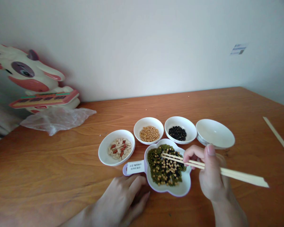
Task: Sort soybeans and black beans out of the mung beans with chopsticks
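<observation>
My right hand (213, 179) is closed around a pair of pale wooden chopsticks (241, 176). Their tips reach into a mix of green, black and yellow beans (167, 165) in a white flower-shaped dish (183, 186) with a lilac rim. Whether the tips pinch a bean is too small to tell. My left hand (118, 198) rests on the table below the dish's labelled handle (134, 167). Its fingers are loosely bent, thumb and index apart, close to the dish's left edge, with nothing visible in them.
Behind the dish stand white bowls: one with seeds and peanuts (104, 156), one with yellow beans (137, 126), one with black beans (191, 127), and an empty bowl (215, 132). A cow toy (35, 78), plastic bag (59, 119) and wooden strip (278, 135) lie farther out.
</observation>
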Demonstrator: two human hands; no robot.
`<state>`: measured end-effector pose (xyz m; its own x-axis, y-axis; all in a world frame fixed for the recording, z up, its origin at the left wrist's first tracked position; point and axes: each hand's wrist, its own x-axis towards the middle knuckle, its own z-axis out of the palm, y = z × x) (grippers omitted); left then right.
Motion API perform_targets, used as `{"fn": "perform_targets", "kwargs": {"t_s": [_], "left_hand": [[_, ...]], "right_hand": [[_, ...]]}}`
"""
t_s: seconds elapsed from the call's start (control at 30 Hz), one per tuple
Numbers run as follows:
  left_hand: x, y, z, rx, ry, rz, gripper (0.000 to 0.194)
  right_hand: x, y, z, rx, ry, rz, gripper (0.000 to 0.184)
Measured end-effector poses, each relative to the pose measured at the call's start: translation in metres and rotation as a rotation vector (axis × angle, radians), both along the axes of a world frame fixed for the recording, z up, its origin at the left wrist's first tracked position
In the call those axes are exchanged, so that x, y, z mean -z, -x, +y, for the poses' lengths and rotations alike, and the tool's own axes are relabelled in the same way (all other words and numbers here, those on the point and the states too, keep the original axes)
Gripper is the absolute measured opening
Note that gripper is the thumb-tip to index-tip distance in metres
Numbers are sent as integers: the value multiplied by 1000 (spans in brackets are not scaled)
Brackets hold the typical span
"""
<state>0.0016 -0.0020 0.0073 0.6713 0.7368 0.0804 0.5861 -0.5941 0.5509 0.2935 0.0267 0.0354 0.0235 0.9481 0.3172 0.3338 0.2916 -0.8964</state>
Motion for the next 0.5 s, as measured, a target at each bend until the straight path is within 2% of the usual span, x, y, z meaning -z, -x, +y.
{"fn": "perform_targets", "kwargs": {"t_s": [0.5], "left_hand": [[0,-1,0,3,-5,0,17]], "right_hand": [[1,1,-1,21,16,36,80]]}}
